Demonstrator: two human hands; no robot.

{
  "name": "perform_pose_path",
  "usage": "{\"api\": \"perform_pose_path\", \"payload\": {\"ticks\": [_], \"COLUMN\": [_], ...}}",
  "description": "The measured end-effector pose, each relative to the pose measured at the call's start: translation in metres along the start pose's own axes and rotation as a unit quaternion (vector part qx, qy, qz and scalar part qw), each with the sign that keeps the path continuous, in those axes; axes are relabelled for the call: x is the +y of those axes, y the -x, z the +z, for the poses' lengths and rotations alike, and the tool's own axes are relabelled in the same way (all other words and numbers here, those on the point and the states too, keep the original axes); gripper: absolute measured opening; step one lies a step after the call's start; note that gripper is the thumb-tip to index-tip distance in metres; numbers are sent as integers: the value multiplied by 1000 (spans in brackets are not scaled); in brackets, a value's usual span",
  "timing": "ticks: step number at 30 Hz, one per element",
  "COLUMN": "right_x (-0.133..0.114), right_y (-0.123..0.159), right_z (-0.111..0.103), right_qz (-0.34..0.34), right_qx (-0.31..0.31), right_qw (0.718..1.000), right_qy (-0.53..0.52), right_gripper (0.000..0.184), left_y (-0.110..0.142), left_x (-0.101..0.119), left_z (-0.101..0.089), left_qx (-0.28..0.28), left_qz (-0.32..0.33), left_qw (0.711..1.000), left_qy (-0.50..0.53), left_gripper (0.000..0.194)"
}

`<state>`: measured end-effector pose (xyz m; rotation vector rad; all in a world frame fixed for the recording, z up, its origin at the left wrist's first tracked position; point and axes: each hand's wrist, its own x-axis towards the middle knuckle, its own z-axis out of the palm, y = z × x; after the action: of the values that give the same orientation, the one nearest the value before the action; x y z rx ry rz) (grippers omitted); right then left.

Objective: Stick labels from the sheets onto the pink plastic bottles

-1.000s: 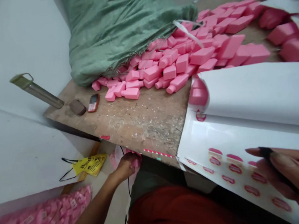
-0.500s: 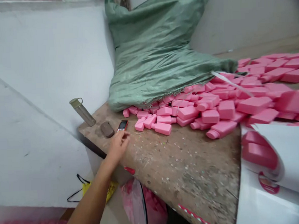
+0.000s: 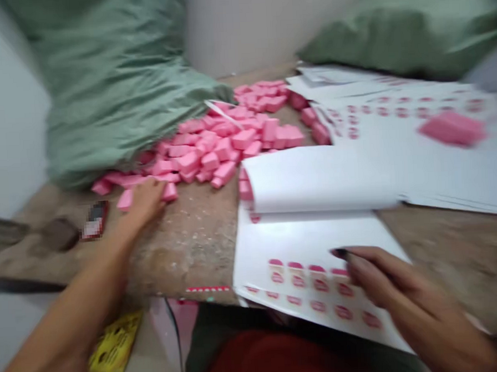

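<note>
My left hand reaches over the near edge of a heap of pink plastic bottles. Its fingers look stretched out and open among the nearest bottles, slightly blurred; I cannot make out a firm hold. My right hand is above a white sheet of pink-and-red stickers, thumb and fingers pinched together. Something small and dark shows at its fingertips, too blurred to name. The sheet's far part curls over in a roll. Another pink bottle lies on sticker sheets at the right.
A green sack leans behind the heap, and another green sack is at the back right. More sticker sheets cover the table's right. A mobile phone and a dark brown object lie left. Below hangs a yellow bag.
The view has swung right, bringing my right hand and the sticker sheets into sight. My left hand has moved from beside the phone to the pink bottles.
</note>
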<state>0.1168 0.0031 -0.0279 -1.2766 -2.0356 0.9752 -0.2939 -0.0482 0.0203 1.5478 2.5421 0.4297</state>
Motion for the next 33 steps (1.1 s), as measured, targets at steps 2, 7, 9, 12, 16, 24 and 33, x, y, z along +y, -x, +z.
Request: {"api": "perform_pose_path", "payload": {"ticks": [2,7,9,12,16,24,33], "right_x": [3,6,5,4,6,14,-10], "right_y": [5,1,0,-1,4,2,-2], "right_z": [-10,-9,-8,-8,-4,9,35], "right_qz": [13,-14,-26,-39,-56,-95,-169], "right_qx": [-33,-88,-100,-84,-96,-60,-35], "right_qw": [999,995,994,995,994,987,971], "right_qy": [-19,-40,-48,-41,1,112,164], "right_gripper": [34,26,25,24,24,22,19], "left_y": [2,51,73,92,93,84,86], "left_x": [10,71,106,147,169,166,174], "left_z": [1,29,47,71,83,87,108], "left_qx": [22,-3,-84,-157,-196,-230,-121], "left_qz": [-4,-99,-160,-202,-206,-231,-272], "left_qw": [999,866,731,627,565,494,507], "left_qy": [35,490,658,736,775,806,809], "left_gripper": [38,45,53,62,48,46,34]}}
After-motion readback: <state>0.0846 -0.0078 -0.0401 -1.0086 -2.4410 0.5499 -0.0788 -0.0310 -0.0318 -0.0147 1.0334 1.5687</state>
